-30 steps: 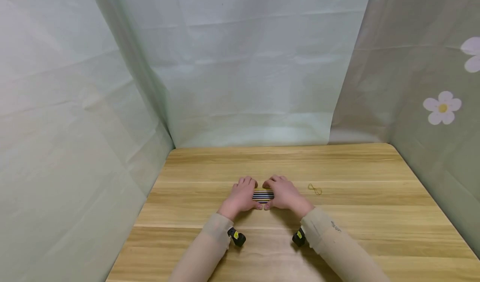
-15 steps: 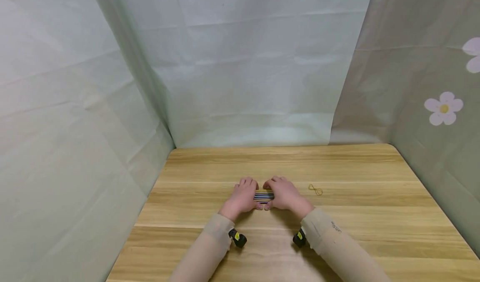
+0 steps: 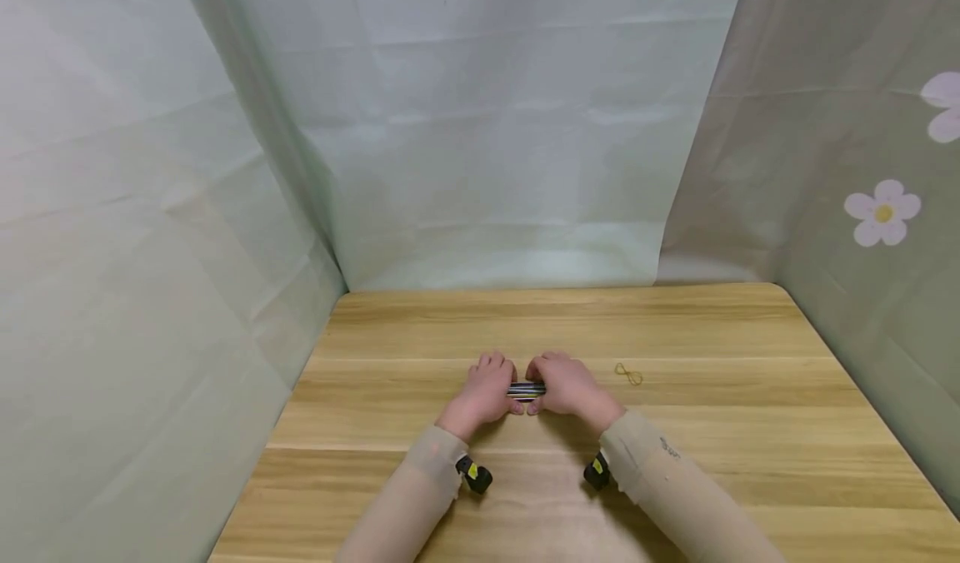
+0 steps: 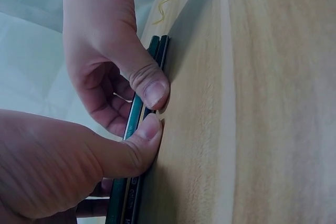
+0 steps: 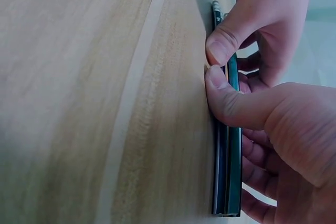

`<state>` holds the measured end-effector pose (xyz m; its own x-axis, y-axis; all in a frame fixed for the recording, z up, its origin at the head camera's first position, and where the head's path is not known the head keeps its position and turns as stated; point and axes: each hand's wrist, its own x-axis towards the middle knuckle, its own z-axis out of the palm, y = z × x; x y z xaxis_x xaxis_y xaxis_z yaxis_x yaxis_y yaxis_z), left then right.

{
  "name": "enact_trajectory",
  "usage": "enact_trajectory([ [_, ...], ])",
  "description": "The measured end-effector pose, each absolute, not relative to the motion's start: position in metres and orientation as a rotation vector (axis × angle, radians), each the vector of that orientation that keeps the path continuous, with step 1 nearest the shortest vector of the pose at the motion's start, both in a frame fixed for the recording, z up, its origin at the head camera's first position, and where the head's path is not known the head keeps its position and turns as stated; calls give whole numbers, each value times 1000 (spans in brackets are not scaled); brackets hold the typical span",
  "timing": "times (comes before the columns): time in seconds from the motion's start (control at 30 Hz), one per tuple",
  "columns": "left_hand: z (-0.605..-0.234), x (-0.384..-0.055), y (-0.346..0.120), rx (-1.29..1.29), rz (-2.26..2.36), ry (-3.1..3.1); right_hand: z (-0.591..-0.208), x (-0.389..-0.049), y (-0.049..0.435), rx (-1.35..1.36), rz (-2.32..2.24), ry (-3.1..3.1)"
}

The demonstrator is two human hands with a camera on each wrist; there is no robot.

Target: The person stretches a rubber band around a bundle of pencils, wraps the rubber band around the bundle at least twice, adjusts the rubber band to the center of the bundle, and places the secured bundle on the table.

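Several pencils lie side by side as a bundle on the table, dark green and black ones showing in both wrist views. My left hand grips the bundle's left part, thumb on the near side and fingers on the far side. Gripping the right part the same way is my right hand. The two thumbs nearly meet along the near side, where the left thumb presses a dark pencil. Metallic ends of the pencils stick out past my left hand in the right wrist view. Both palms cover much of the bundle.
A thin yellow loop, like a twisted rubber band, lies on the wooden table right of my right hand. Pale cloth hangs behind the table and along both sides. Black wrist cameras sit under my sleeves.
The pencil bundle has become narrower from front to back, as thumbs and fingers of both hands squeeze closer together. The yellow loop lies where it was.
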<state>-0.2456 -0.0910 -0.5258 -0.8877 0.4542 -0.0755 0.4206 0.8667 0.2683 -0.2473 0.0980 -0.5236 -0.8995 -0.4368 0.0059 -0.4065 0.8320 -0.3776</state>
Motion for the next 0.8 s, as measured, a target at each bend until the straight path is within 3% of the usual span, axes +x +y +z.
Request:
enact_trajectory([
  [0.8, -528, -241, -90, 766, 307, 2929, -523, -235, 93, -650, -450, 2909],
])
